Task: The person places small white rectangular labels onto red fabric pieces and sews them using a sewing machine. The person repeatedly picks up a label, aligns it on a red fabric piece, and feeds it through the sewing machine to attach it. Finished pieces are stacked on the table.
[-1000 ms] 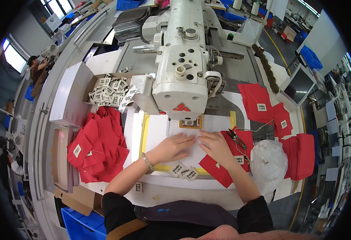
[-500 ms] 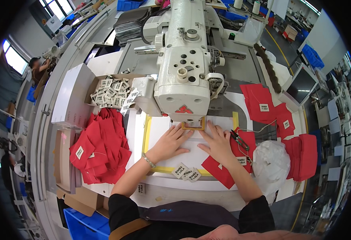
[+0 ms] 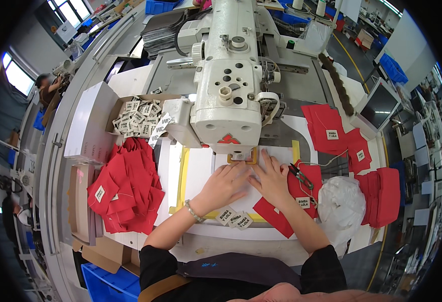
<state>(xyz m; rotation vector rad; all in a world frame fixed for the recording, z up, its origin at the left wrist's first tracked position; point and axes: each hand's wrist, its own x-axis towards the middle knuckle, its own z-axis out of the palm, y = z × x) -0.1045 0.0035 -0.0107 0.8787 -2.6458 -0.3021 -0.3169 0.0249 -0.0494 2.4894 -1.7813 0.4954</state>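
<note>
Both of my hands lie over a white sewing template (image 3: pixel 195 173) edged with yellow tape, under the head of a large white sewing machine (image 3: pixel 227 108). A small yellow-framed clamp (image 3: pixel 251 156) sits below the needle area, with a pale label showing inside. My left hand (image 3: pixel 225 185), slightly blurred, has its fingers stretched toward the clamp's front edge. Just right of it, my right hand (image 3: pixel 270 178) rests with fingers spread, its fingertips beside the clamp. Neither hand visibly grips anything. Three loose fabric labels (image 3: pixel 233 218) lie near the template's front edge.
Red fabric pieces (image 3: pixel 132 189) are heaped at the left, behind them a box of labels (image 3: pixel 139 116). Thread snips (image 3: pixel 301 175) lie on red fabric beside my right hand. Farther right are a crumpled white plastic bag (image 3: pixel 341 204), stacked red pieces (image 3: pixel 382 196) and a screen (image 3: pixel 378 106).
My left hand has shifted right and toward me, closer to my right hand, uncovering part of the clamp's front. My right hand has stayed nearly in place, its fingers slightly bent.
</note>
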